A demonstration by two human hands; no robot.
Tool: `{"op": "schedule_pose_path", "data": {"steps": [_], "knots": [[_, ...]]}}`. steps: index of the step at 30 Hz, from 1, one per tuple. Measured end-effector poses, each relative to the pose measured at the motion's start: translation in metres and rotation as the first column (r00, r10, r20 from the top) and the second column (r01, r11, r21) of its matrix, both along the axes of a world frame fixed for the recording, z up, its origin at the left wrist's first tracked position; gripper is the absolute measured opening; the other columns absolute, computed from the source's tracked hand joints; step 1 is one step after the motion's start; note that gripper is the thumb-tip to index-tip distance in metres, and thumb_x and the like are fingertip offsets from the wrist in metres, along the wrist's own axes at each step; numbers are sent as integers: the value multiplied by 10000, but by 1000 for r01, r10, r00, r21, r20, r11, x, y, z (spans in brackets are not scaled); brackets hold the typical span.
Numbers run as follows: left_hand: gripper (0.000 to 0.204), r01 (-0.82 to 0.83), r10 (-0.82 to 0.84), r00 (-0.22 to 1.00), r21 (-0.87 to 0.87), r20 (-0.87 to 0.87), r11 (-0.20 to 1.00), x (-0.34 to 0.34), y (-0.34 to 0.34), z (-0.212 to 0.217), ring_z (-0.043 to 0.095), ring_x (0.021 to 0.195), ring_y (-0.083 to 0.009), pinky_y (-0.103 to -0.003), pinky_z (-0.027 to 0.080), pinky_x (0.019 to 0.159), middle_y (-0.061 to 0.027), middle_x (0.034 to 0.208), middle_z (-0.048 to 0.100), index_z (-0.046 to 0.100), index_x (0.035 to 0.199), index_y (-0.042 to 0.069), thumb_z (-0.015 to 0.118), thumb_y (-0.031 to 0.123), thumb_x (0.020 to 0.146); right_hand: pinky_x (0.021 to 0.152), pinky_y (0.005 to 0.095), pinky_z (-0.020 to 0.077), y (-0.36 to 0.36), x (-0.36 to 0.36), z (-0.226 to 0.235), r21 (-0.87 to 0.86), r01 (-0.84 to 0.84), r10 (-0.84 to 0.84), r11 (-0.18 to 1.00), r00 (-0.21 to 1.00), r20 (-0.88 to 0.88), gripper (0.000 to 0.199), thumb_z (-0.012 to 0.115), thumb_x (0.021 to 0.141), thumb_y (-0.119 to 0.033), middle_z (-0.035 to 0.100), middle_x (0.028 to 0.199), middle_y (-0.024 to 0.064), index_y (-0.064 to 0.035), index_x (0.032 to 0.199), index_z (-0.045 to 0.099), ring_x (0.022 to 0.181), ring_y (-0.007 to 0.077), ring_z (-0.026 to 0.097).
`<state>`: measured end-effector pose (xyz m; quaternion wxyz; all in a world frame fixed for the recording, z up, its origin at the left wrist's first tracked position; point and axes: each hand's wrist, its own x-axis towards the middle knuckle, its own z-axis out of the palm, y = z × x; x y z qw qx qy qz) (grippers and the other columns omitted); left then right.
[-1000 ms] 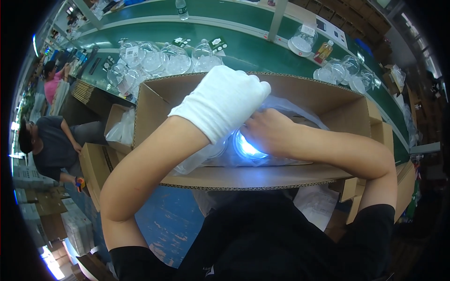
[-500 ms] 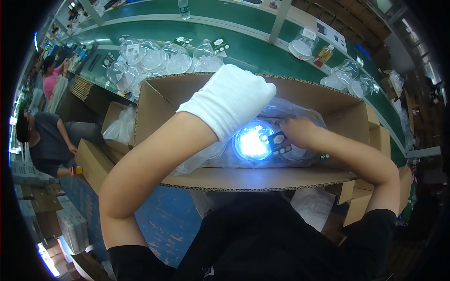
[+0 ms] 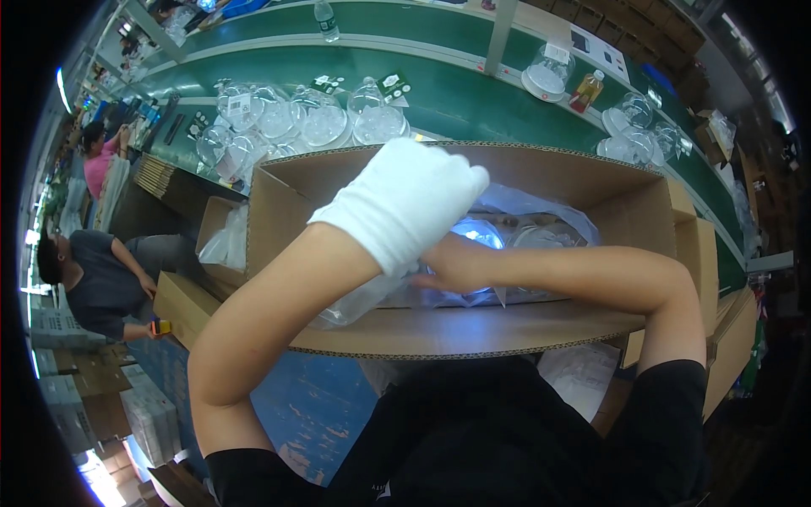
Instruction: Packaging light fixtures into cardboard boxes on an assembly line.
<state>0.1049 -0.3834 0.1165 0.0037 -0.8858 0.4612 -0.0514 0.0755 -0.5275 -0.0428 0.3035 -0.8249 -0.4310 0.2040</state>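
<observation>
A long cardboard box stands in front of me, lined with a clear plastic bag. Inside lies a clear round lamp, glowing blue-white and partly covered by my right hand. Another clear, unlit lamp lies to its right. My left hand, in a white glove, is held over the box with its fingers curled down; their tips, and anything in them, are hidden. Bare, my right hand reaches left beneath the glove, by the glowing lamp, its visible fingers stretched out.
Several clear lamps with white bases stand on the green bench beyond the box. Further lamps, a drink bottle and a water bottle are there too. At left, a person stands beside another carton.
My right hand has moved left from the card on the glowing lamp, across the lamp to beneath my glove. My gloved left hand has stayed nearly in place over the box.
</observation>
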Motion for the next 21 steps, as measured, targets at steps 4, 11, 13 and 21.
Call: {"op": "schedule_pose_path", "data": {"steps": [4, 11, 13, 21], "knots": [[355, 33, -42, 906, -28, -421, 999, -3, 15, 1, 677, 899, -332, -438, 529, 783, -136, 945, 668, 612, 1085, 65, 671, 348, 878, 938, 487, 511, -13, -7, 74, -485, -362, 224, 796, 920, -321, 455, 596, 982, -352, 645, 1150, 244, -19, 1291, 567, 1090, 398, 632], [489, 114, -23, 876, 161, -481, 980, 27, 3, -22, 662, 974, -353, -449, 534, 821, -143, 1109, 668, 595, 1257, 83, 633, 427, 912, 690, 341, 559, -196, 40, 206, 341, -47, 128, 939, 967, -220, 267, 640, 971, -147, 715, 927, 136, -34, 1208, 689, 810, 218, 700], [481, 214, -140, 904, 145, -404, 966, 22, -17, -54, 649, 1053, -315, -437, 512, 900, -116, 1175, 653, 591, 1259, 105, 684, 261, 814, 669, 264, 528, -271, 57, 211, 390, 436, -363, 811, 898, -249, 283, 592, 1002, -194, 692, 893, 35, -20, 1202, 693, 797, 105, 656], [884, 384, -272, 868, 214, -416, 898, 12, -89, -90, 453, 1318, -335, -557, 332, 1096, -132, 1382, 520, 492, 1413, 128, 783, 553, 694, 970, 419, 491, -594, 116, 27, 40, 980, -850, 197, 151, 505, 450, 686, 924, -318, 628, 1279, 195, -54, 1282, 620, 1164, 340, 604]]}}
